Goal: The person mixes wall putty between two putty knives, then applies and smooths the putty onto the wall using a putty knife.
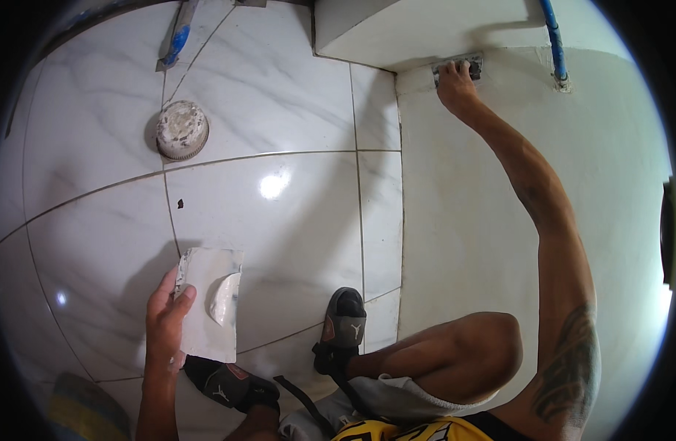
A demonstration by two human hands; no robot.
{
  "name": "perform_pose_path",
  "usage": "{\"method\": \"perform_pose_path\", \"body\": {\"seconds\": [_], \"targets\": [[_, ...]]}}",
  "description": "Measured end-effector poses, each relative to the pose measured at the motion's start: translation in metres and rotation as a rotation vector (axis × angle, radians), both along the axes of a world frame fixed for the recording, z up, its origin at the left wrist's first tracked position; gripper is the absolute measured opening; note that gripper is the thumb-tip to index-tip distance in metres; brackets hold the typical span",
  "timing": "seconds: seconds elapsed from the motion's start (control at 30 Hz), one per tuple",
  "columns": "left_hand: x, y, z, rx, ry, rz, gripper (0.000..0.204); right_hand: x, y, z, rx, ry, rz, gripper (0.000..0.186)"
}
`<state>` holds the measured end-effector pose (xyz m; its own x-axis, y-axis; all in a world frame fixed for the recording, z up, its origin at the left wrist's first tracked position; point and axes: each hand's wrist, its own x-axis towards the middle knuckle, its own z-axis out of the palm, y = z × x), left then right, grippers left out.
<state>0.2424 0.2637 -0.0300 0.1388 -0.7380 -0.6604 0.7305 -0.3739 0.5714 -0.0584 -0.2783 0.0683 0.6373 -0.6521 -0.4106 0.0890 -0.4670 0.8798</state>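
Here, the left hand is closed on the near edge of a flat metal plate, held level above the floor with a dab of white filler heaped on its right side, the thumb laid over the top. The right hand is stretched far out and gripped around a small scraper, whose blade is pressed against the white wall just under a white ledge. The plate is judged to be thin, stiff and light, best held by its bare edge away from the filler, which looks soft, wet and likely to slide if the plate is tilted. The scraper is judged stiff and light, its handle mostly hidden by the fingers. Further out, a round, paste-smeared tub is set on the glossy marbled floor tiles, well apart from both hands. A blue pipe is fixed down the wall at the upper right. No label or sign can be made out.
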Motion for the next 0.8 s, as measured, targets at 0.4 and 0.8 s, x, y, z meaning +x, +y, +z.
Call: {"method": "perform_pose_path", "body": {"seconds": [0.4,0.8], "targets": [[0.0,0.009,0.001,-0.024,-0.019,-0.016,0.051,-0.03,0.053,0.006,-0.118,0.144,0.124,0.033],[0.001,0.012,0.004,0.023,-0.002,-0.008,0.053,0.014,0.058,0.016,0.102,0.063,0.06,0.02]]}}
